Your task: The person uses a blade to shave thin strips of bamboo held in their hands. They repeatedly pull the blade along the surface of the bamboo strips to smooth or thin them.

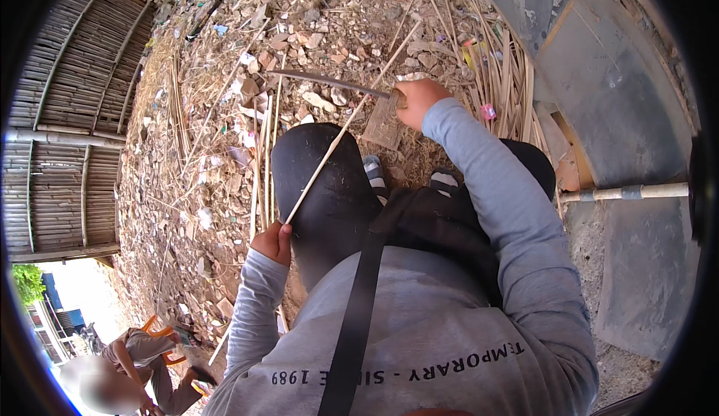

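Here, the left hand (272, 243) grips a pale strip (350, 122); the right hand (422, 104), a knife (329, 80).

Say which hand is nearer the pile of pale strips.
Right. The right hand, gripping a knife, is just left of the pile of pale strips; the left hand, holding a thin stick, is farther off, by the left thigh.
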Action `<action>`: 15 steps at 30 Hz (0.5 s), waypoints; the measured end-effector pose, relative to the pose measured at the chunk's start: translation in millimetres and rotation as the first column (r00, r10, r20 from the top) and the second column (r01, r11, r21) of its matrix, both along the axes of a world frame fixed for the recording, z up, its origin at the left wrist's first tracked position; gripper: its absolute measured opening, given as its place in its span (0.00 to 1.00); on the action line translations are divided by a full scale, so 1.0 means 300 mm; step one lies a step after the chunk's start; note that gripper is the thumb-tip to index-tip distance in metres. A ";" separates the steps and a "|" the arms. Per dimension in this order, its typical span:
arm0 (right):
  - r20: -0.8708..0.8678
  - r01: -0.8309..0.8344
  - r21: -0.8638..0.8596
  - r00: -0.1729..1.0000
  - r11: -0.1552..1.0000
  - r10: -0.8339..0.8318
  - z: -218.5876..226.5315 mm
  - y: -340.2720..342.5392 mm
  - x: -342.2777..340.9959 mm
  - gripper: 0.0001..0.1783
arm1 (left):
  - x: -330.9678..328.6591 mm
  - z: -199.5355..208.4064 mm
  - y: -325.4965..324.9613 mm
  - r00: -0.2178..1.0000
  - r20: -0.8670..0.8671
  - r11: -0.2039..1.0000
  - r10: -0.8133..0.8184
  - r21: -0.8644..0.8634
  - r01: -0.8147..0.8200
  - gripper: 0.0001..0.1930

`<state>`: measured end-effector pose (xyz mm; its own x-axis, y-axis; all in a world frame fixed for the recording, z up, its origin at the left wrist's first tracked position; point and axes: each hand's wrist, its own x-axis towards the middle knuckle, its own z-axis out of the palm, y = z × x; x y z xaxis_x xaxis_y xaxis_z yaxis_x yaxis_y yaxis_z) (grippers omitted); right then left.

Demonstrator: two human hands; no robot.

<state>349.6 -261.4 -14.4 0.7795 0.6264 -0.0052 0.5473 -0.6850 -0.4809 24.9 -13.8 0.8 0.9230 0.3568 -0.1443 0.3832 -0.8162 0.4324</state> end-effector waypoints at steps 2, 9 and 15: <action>-0.029 -0.054 -0.047 0.998 0.997 0.053 0.038 0.002 -0.050 0.20 | -0.013 -0.012 0.021 1.000 0.013 1.000 -0.009 -0.014 0.009 0.25; 0.074 0.072 0.072 0.994 0.995 -0.078 -0.058 -0.024 0.036 0.18 | 0.012 -0.018 0.027 0.999 0.039 0.999 -0.027 -0.032 0.028 0.25; -0.082 -0.082 -0.106 0.994 0.991 0.074 0.010 -0.015 -0.024 0.17 | 0.018 0.018 0.006 1.000 0.025 0.998 -0.019 -0.058 0.020 0.24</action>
